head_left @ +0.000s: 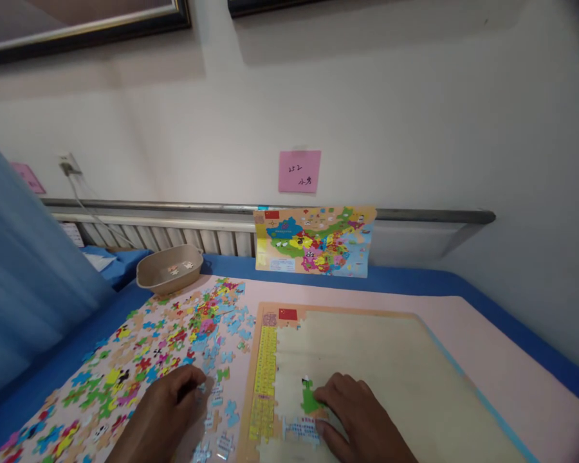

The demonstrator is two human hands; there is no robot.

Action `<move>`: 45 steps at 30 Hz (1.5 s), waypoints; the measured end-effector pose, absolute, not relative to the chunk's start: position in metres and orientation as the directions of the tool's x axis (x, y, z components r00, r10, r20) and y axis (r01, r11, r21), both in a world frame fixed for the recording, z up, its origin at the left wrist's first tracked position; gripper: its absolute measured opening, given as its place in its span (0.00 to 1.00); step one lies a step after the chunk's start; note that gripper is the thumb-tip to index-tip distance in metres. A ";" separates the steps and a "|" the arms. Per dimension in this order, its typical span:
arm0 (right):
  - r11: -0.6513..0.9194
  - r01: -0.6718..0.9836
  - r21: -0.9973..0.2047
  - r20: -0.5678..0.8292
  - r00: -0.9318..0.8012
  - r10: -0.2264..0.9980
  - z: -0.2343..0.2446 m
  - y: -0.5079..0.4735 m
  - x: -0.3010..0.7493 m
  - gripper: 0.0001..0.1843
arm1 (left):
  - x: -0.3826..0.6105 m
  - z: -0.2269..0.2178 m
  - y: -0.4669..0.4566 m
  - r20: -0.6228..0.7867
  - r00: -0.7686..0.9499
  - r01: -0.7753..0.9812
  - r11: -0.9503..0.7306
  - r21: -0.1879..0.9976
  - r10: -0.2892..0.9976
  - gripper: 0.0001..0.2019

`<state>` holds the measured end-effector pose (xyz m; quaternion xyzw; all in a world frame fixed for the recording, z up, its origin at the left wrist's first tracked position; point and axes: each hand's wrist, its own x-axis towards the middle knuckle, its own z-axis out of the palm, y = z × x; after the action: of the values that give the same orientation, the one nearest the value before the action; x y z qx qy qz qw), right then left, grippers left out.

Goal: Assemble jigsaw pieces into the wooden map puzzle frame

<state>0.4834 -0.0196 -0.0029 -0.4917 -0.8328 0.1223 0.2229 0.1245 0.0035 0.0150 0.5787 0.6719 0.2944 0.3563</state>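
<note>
My right hand (354,411) is over the puzzle board (376,360). Its index finger touches a green joined puzzle section (311,400), with the thumb bent below. A black-and-white bit shows at the section's top. Just under it lies a white and light blue section with printed text (299,429). My left hand (174,402) is left of the board, fingers curled together over loose pieces; whatever they may pinch is too small to make out. Light blue loose pieces (231,411) lie beside it. Down the board's left side runs an assembled yellow strip (263,379), with a red flag section (288,314) at the top.
Many loose puzzle pieces (145,350) spread over the pink sheet at left. A beige basin (170,273) with a few pieces stands behind them. The reference map (313,241) hangs from the wall rail (434,216). A blue curtain (33,276) borders the left.
</note>
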 end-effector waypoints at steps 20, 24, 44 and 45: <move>0.435 0.796 -0.421 0.329 -0.313 0.891 -0.005 -0.015 0.477 0.13 | 0.116 0.022 0.007 -0.172 -0.069 0.320 0.185 0.929 0.983 0.11; 0.450 0.762 -0.466 0.338 -0.317 0.886 -0.008 -0.011 0.479 0.15 | 0.110 0.024 0.009 -0.254 -0.059 0.266 0.260 0.928 0.965 0.14; 0.435 0.762 -0.480 0.306 -0.319 0.897 -0.003 -0.010 0.476 0.18 | 0.130 0.022 0.003 -0.177 0.054 0.302 0.153 0.941 0.983 0.12; 0.435 0.765 -0.475 0.303 -0.321 0.897 -0.003 -0.011 0.477 0.18 | 0.131 0.022 0.002 -0.176 0.062 0.307 0.149 0.940 0.982 0.13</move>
<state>0.4766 -0.0105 -0.0035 -0.5173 -0.8033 0.1232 0.2682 0.1310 0.0022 0.0217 0.5489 0.5874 0.3523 0.4792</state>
